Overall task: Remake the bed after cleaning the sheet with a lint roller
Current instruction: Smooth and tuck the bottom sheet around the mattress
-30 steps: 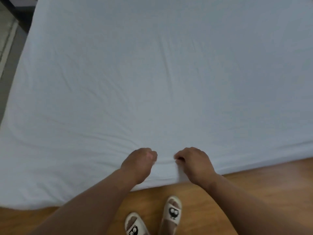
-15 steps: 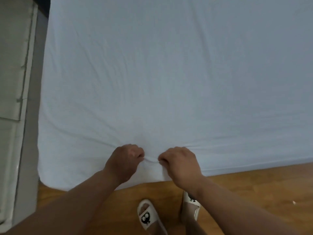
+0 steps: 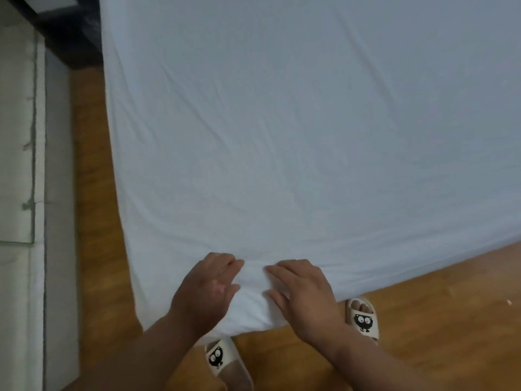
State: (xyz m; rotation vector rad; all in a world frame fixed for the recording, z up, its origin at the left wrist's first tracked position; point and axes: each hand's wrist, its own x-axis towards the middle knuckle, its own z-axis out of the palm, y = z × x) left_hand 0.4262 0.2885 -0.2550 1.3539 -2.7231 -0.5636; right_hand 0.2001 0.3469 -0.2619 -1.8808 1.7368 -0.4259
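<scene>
left hand (image 3: 207, 292) & right hand (image 3: 303, 296) are both lying open, fingers spread, palms pressing flat on the near edge of the white sheet (image 3: 296, 136) w/ a small gap btwn them. not gripping anything. a bunched fold of fabric is sitting btwn the thumbs, hanging over the bed's edge. sheet is covering the whole mattress, creases fanning out from the hands. below, cream slippers (image 3: 362, 320) w/ cartoon eyes are standing on the wood floor (image 3: 437, 320); the left one is partly under the forearm. pale wall panel (image 3: 19, 165) is running along the far left.
</scene>
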